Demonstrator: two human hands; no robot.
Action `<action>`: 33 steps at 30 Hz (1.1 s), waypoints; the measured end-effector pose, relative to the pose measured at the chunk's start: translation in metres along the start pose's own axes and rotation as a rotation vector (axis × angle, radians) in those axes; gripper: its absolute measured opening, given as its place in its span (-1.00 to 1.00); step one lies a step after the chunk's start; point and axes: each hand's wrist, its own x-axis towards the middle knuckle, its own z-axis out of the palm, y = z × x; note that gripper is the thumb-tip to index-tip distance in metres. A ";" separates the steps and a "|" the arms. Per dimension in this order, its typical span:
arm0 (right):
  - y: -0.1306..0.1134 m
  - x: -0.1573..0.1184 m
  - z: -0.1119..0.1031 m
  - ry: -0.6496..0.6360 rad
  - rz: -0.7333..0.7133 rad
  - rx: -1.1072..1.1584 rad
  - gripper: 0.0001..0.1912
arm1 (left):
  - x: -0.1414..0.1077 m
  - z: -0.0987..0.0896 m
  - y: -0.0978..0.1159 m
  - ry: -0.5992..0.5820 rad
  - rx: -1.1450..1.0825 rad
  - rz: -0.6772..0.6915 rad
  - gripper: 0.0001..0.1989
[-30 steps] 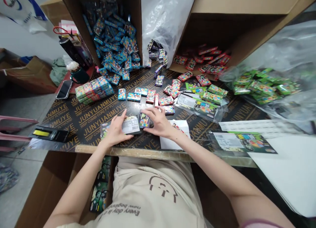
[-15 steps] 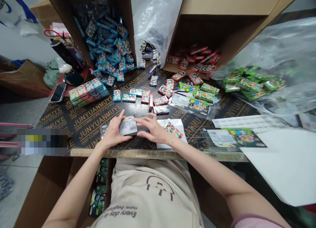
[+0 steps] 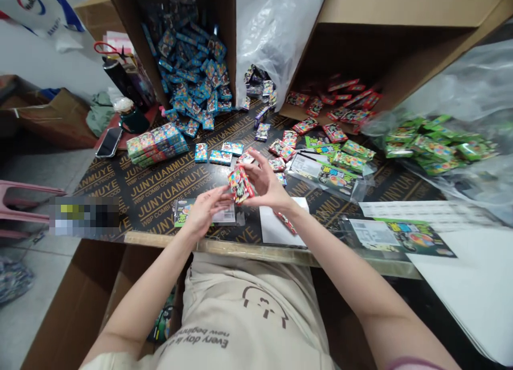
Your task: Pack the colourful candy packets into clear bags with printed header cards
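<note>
My right hand (image 3: 266,183) grips a small red printed box (image 3: 239,185) between thumb and fingers, above the table. My left hand (image 3: 208,209) reaches to the box's left side with its fingers stretched out, the tips at or very near it. Below the left hand lies a dark printed packet (image 3: 183,209) with a white label, partly covered by that hand. Beyond my hands are loose blue boxes (image 3: 220,156) and red boxes (image 3: 280,148). A white sheet (image 3: 276,228) by my right wrist carries another red box (image 3: 286,224), partly hidden by the forearm.
Cartons of blue boxes (image 3: 196,81) and red boxes (image 3: 352,100) stand at the back, a plastic bag (image 3: 276,33) between them. Green packs (image 3: 436,143) fill a bag at right. Stacked boxes (image 3: 156,144), a phone (image 3: 109,143) and a jar (image 3: 134,118) sit left.
My right hand has risen from beside the dark packet and now holds a red box. My left hand has left the packet and moved right towards that box. The view has shifted slightly.
</note>
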 end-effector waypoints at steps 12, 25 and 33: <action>-0.030 -0.034 0.010 -0.051 -0.152 -0.385 -0.13 | -0.010 0.013 0.010 0.055 -0.121 -0.046 -0.62; -0.040 -0.046 0.016 -0.019 -0.012 -0.654 -0.61 | 0.000 -0.002 0.010 0.151 -0.126 -0.005 -0.26; -0.044 -0.039 0.037 -0.188 -0.094 -0.768 -0.10 | -0.006 0.020 -0.004 0.130 0.060 0.103 -0.41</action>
